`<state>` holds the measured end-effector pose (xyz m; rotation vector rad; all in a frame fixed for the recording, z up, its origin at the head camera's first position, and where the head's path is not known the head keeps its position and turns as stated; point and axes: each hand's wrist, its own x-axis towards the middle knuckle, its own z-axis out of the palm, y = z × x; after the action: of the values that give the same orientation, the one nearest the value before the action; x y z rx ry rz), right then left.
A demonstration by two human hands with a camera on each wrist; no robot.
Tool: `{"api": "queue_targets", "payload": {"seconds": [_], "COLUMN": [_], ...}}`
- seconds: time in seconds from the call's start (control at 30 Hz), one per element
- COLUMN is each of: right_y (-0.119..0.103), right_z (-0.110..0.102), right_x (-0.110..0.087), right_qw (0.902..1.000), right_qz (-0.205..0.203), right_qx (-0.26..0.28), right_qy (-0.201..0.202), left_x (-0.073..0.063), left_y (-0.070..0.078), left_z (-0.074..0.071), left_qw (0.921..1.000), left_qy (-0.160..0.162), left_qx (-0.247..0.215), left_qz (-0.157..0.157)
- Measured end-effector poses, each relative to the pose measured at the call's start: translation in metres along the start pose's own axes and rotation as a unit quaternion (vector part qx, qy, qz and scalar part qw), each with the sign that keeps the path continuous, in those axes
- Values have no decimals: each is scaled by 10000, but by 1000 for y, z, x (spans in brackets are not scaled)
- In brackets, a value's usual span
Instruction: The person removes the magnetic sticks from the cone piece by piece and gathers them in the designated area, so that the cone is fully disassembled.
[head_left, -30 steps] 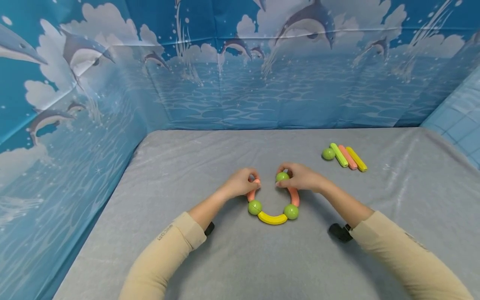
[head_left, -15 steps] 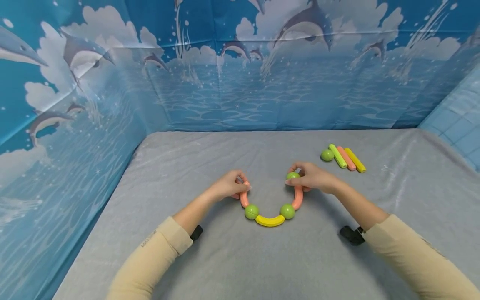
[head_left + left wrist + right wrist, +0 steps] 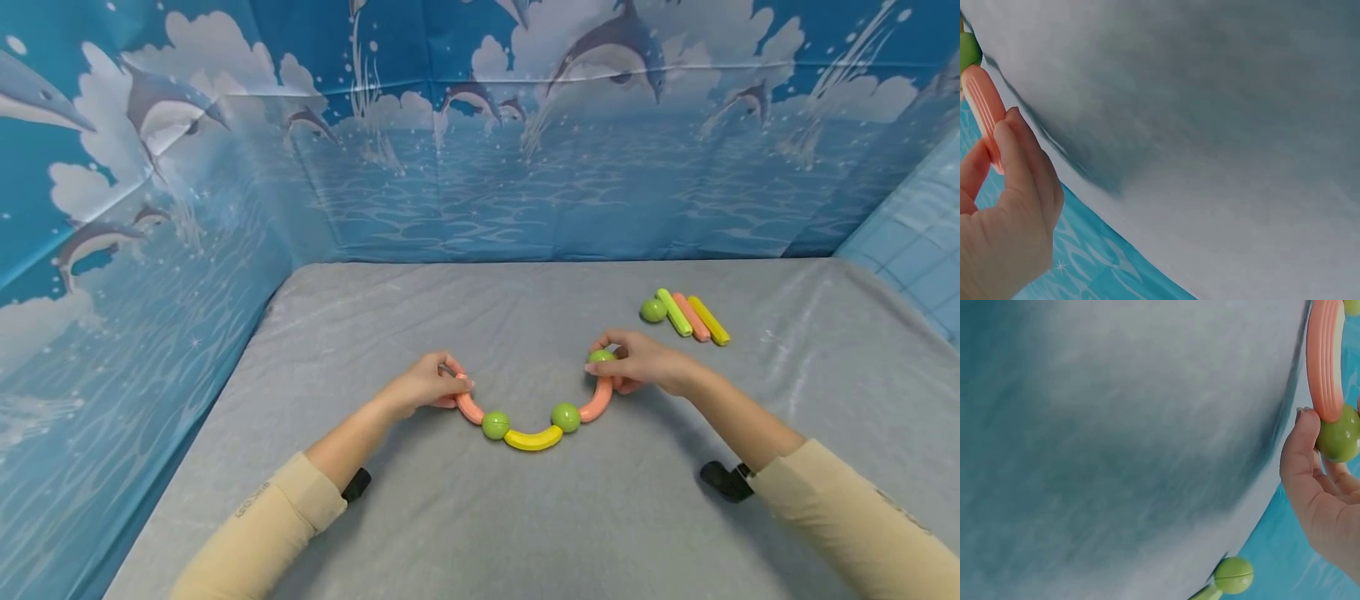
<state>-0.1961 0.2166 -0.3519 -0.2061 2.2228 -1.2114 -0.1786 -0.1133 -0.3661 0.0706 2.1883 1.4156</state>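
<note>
The step in hand looks to be the spreading of a linked chain (image 3: 534, 417) of curved bars and balls into a wider arc on the table (image 3: 525, 517). It is best done slowly and evenly, both ends being drawn apart at the same pace, so that no joint is pulled loose; the chain should be kept flat on the cloth and not lifted.

Nearest lies the yellow curved bar (image 3: 532, 438) at the bottom of the arc, flanked by two green balls (image 3: 495, 425). From each ball a ribbed salmon bar rises outward. The left salmon bar (image 3: 469, 407) is pinched at its far end by the fingers of the left hand (image 3: 423, 387), as the left wrist view also shows. The right salmon bar (image 3: 597, 403) carries a third green ball, the end ball (image 3: 600, 357), round which the fingers of the right hand (image 3: 645, 363) are curled.

The pieces look smooth, hard and light.

Farther off, to the right and well apart from the chain, a spare green ball (image 3: 653, 311) lies just beside three straight sticks (image 3: 695, 317), green, salmon and yellow, laid side by side.
</note>
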Motion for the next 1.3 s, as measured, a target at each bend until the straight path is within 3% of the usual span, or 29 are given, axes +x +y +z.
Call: {"api": "queue_targets", "payload": {"seconds": [0.37, 0.67, 1.03, 1.3], "right_y": [7, 13, 16, 20], "right_z": [-3, -3, -5, -8], "right_x": [-7, -6, -7, -6], "right_qw": [9994, 9997, 9998, 9992], "right_qz": [84, 117, -119, -351], "right_qx": [267, 141, -120, -139], "right_qy": [-195, -167, -146, -117], "left_x": [-10, -10, -7, -2], "left_y": [-6, -12, -1, 19], "left_z": [-8, -11, -16, -24], "left_qw": [9997, 9995, 9938, 9814], "left_qy": [-99, -247, -191, 93], "left_qx": [-140, 126, 1085, 1788], "left_qz": [-161, -139, 125, 694]}}
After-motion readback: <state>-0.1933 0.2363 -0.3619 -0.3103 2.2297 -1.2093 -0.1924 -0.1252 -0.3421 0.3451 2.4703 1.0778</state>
